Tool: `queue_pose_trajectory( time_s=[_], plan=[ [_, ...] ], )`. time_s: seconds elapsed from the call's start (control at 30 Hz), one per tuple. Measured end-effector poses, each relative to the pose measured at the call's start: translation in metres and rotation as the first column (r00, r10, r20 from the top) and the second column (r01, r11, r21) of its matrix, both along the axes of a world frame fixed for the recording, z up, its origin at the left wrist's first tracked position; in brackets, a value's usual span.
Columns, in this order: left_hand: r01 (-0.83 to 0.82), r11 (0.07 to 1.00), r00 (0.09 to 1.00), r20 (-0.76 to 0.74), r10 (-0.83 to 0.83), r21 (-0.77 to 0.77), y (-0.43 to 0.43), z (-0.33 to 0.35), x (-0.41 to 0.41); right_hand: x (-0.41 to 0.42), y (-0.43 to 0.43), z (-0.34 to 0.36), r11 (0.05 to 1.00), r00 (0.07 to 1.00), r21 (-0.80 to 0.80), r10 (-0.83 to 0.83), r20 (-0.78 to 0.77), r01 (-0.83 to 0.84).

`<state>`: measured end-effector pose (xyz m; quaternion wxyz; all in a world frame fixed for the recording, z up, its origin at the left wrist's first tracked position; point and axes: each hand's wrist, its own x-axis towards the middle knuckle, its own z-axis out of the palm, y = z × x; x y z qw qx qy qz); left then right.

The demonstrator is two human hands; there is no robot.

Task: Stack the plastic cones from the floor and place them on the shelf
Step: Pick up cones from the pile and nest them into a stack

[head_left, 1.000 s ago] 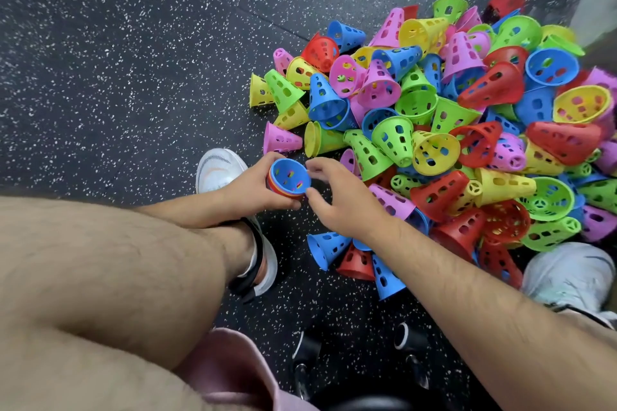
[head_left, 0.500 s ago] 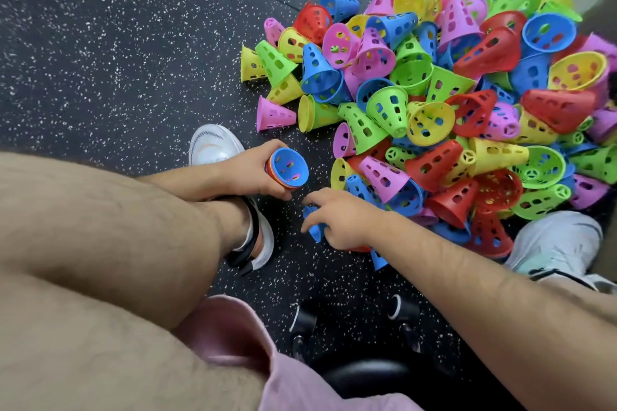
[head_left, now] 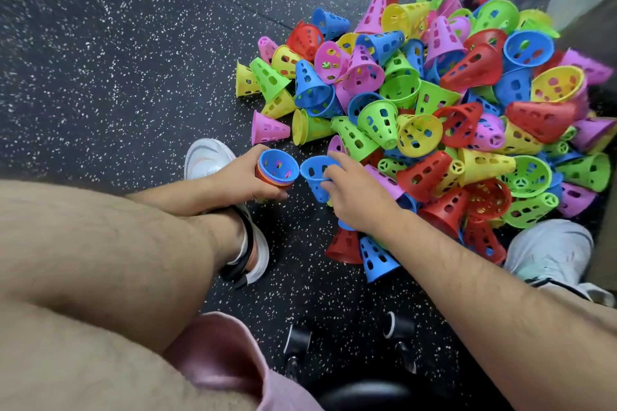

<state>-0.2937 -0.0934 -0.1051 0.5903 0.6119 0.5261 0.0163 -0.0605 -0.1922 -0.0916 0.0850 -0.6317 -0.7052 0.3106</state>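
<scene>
A big heap of perforated plastic cones in red, blue, green, yellow and pink lies on the dark speckled floor. My left hand grips a short stack of nested cones, open end up, a blue one innermost with red rims showing below. My right hand holds a single blue cone by its rim, right beside the stack and almost touching it. A red cone and a blue cone lie under my right forearm. No shelf is in view.
My left shoe sits just left of the stack; my right shoe is beside the heap at lower right. Chair casters stand below between my legs. Bare floor stretches to the left.
My right hand lifted a blue cone from the floor near the heap's front edge and brought it up beside the stack. The left hand kept its hold on the stack.
</scene>
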Motion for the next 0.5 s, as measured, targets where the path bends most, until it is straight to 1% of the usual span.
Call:
queue_pose_trajectory(
  time_s=[0.03,0.1,0.17,0.23,0.3,0.43,0.5],
  plan=[
    [0.002,1.000,1.000,-0.001,-0.002,-0.004,0.000,0.000,0.000,0.002,0.002,0.002,0.999,0.999,0.011,-0.042,-0.027,0.042],
    [0.006,1.000,1.000,-0.006,-0.006,-0.011,-0.001,0.000,0.000,0.004,0.006,0.005,0.982,0.976,0.027,-0.180,-0.125,0.185],
    [-0.001,1.000,1.000,-0.007,0.001,-0.016,-0.002,0.001,0.000,0.001,0.010,0.005,0.949,0.926,0.053,-0.289,-0.242,0.310],
    [-0.009,1.000,1.000,-0.006,0.009,-0.016,-0.003,0.003,0.000,-0.004,0.014,0.006,0.917,0.881,0.082,-0.345,-0.323,0.390],
    [-0.008,1.000,1.000,-0.006,0.008,-0.018,-0.003,0.006,0.001,-0.012,0.017,0.007,0.908,0.869,0.106,-0.348,-0.351,0.406],
    [0.033,0.999,0.999,-0.016,-0.033,0.021,-0.005,0.010,0.005,-0.027,0.015,0.010,0.947,0.896,0.061,-0.275,-0.349,0.314],
    [0.042,0.999,0.999,-0.011,-0.042,0.033,-0.007,0.012,0.006,-0.032,0.012,0.010,0.963,0.907,0.067,-0.222,-0.358,0.262]
  ],
)
